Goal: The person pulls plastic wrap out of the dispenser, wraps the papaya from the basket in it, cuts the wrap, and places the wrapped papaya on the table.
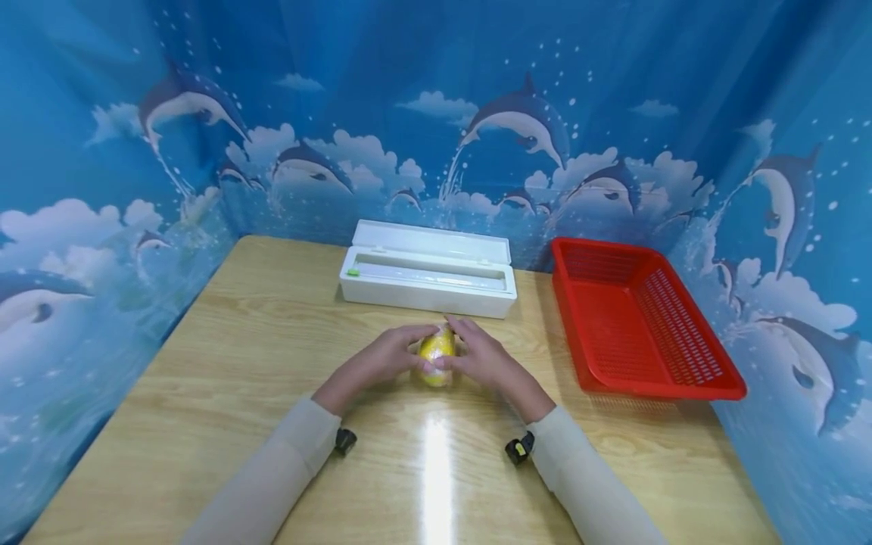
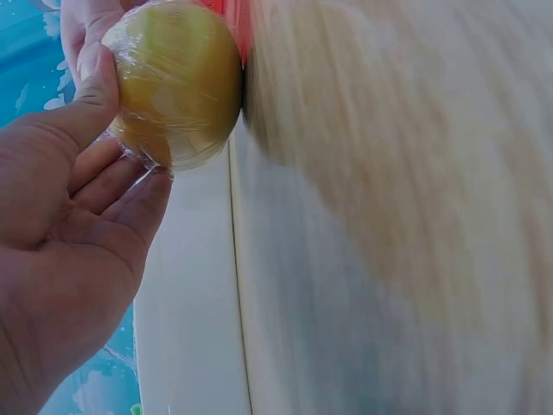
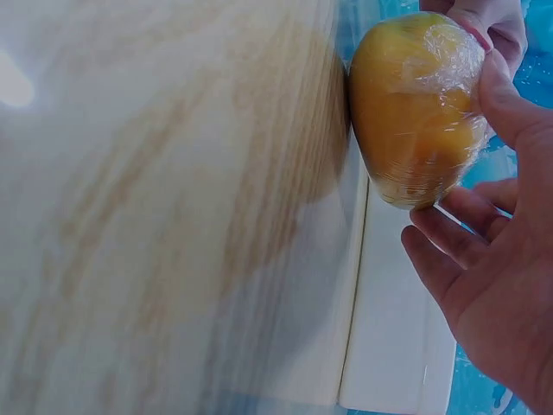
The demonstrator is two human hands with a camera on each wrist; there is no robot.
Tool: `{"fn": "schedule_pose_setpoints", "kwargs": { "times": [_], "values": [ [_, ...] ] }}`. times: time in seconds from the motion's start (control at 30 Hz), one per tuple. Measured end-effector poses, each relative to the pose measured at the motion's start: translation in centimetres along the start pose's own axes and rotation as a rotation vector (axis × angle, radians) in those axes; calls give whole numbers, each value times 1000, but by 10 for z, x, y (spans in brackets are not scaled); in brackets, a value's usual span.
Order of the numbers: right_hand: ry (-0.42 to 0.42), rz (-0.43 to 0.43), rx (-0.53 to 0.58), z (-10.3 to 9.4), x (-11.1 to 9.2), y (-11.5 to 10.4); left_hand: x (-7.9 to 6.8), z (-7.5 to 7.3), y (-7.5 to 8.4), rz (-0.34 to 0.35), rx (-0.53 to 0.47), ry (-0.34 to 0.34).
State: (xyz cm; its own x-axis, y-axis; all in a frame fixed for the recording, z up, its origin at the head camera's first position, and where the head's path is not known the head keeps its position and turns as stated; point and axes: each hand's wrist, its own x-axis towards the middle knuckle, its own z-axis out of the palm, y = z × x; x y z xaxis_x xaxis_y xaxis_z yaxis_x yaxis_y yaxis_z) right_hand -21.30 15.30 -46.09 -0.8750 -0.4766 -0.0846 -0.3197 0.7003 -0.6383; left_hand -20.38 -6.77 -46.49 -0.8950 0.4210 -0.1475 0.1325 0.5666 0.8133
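Note:
A yellow-orange mango (image 1: 436,347), wrapped in clear cling film, sits low over the wooden table in front of the white box. Shiny creases of the film show on the mango (image 3: 415,104) in the right wrist view. My left hand (image 1: 388,356) holds it from the left, thumb on the near side and fingertips at its far end. From the other side my right hand (image 1: 487,359) grips the same fruit, its thumb meeting the left one. In the left wrist view, fingers of the left hand (image 2: 95,207) curl under the wrapped fruit.
Behind the hands stands a long white cling film dispenser (image 1: 425,295), its lid (image 1: 431,241) raised and a small green slider (image 1: 353,272) at its left end. A red plastic basket (image 1: 584,333) is on the right. A dolphin-print curtain (image 1: 381,91) surrounds the wooden table (image 1: 225,363).

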Motion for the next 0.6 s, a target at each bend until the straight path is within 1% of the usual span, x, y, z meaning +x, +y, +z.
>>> {"fn": "schedule_pose_setpoints", "kwargs": {
  "times": [0.1,0.23,0.47,0.6],
  "values": [
    [-18,-22,-15,-1,2,0,-2,0,0,18,21,3],
    [-18,-42,-33,0,3,1,-3,-1,-2,53,23,-7],
    [-3,-72,-7,1,3,0,-4,-3,-5,72,17,-35],
    [20,-87,-15,3,1,1,-3,-2,-6,69,27,-34]
  ]
}}
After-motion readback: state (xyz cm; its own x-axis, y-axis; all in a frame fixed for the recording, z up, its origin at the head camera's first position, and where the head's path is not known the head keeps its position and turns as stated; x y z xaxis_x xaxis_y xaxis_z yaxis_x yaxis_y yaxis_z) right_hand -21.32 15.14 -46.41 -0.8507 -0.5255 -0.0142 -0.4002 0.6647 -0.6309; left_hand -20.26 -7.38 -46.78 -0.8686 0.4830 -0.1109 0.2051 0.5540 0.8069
